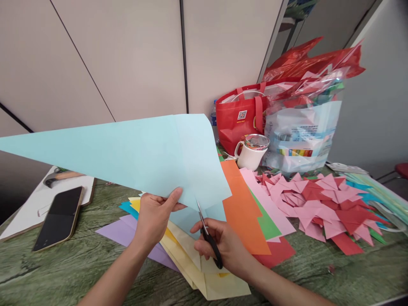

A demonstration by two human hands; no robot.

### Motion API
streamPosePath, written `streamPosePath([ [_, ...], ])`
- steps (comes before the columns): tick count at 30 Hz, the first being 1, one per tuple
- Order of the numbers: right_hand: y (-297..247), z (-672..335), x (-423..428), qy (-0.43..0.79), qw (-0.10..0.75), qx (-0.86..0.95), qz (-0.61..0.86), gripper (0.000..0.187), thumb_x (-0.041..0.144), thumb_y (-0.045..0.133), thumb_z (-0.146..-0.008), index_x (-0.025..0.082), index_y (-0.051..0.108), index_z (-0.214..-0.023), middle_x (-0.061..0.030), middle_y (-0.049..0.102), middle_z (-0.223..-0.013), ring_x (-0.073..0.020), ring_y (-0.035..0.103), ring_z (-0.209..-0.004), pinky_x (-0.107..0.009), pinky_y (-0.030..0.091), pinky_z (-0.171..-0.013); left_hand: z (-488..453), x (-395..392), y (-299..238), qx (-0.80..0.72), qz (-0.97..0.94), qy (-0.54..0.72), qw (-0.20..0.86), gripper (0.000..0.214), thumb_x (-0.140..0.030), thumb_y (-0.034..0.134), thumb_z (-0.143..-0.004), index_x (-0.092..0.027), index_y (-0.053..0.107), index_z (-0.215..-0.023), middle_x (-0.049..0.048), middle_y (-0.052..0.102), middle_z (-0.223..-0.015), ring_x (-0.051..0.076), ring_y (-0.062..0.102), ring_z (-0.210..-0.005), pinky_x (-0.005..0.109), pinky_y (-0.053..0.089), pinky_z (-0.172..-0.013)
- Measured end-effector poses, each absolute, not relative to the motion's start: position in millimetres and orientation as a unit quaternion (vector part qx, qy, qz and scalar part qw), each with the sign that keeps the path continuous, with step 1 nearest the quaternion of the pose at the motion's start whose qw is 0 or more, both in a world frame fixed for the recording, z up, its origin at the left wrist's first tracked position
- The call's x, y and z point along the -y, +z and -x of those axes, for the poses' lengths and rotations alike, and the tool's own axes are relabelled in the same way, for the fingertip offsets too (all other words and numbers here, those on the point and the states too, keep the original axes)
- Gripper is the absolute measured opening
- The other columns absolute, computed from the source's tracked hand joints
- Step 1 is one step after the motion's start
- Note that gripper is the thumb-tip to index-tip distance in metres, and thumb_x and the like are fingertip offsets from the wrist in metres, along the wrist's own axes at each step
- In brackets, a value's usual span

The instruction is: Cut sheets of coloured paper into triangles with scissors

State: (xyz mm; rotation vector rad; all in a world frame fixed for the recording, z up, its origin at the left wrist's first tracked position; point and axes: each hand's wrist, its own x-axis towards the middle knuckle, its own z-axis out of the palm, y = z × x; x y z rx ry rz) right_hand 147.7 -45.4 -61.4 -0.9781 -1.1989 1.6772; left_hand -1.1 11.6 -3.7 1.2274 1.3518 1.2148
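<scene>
A large light blue sheet of paper is held up over the table, its long point reaching to the left edge of the view. My left hand pinches its lower edge between thumb and fingers. In my right hand is a pair of scissors with black handles, fingers wrapped round the loops. The blades point up and meet the paper's lower edge, just right of my left thumb. Beneath both hands lies a spread of coloured paper: orange, pale yellow and purple sheets among them.
A heap of folded pink and red paper pieces lies on the right. Behind it stand a white mug, a red bag and a clear plastic bag. At left, a phone rests partly on a white board.
</scene>
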Motion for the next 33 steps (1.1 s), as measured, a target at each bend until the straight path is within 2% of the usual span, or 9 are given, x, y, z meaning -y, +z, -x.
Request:
streamPosePath([
  [9, -65.2, -147.1, 44.3, 0.659, 0.417, 0.481, 0.4, 0.031, 0.039, 0.067, -0.068, 0.014, 0.055, -0.082, 0.005, 0.052, -0.049, -0.0059, 0.041, -0.04, -0.019, 0.035, -0.042, -0.3, -11.5, -3.2, -0.539, -0.488, 0.501, 0.47, 0.022, -0.033, 0.072, -0.06, -0.013, 0.069, -0.052, 0.0047, 0.072, -0.06, 0.021, 0.066, -0.06, 0.028, 0.056, -0.058],
  [15, -64.9, -146.7, 44.9, 0.668, 0.411, 0.475, 0.399, 0.031, 0.035, 0.068, -0.069, 0.014, 0.053, -0.085, 0.0033, 0.056, -0.054, -0.0074, 0.046, -0.046, -0.02, 0.036, -0.047, 0.4, -10.5, -4.8, -0.537, -0.493, 0.493, 0.475, 0.024, -0.036, 0.072, -0.062, -0.011, 0.072, -0.059, 0.0061, 0.072, -0.062, 0.023, 0.067, -0.064, 0.032, 0.057, -0.062],
  [24, -57.2, -148.8, 45.3, 0.664, 0.421, 0.474, 0.396, 0.039, 0.032, 0.075, -0.062, 0.013, 0.053, -0.088, 0.0036, 0.055, -0.064, -0.0079, 0.046, -0.057, -0.021, 0.034, -0.055, -3.8, -7.5, -6.0, -0.531, -0.487, 0.479, 0.502, 0.021, -0.032, 0.072, -0.061, -0.012, 0.071, -0.057, 0.0048, 0.073, -0.064, 0.023, 0.067, -0.064, 0.031, 0.057, -0.063],
  [33, -63.1, -148.0, 44.1, 0.67, 0.421, 0.465, 0.398, 0.038, 0.041, 0.072, -0.063, 0.015, 0.053, -0.084, 0.0059, 0.049, -0.055, -0.0077, 0.041, -0.051, -0.02, 0.032, -0.048, -4.4, -8.3, -5.6, -0.549, -0.486, 0.478, 0.483, 0.025, -0.034, 0.072, -0.06, -0.012, 0.069, -0.051, 0.0047, 0.071, -0.057, 0.022, 0.066, -0.06, 0.028, 0.055, -0.058],
])
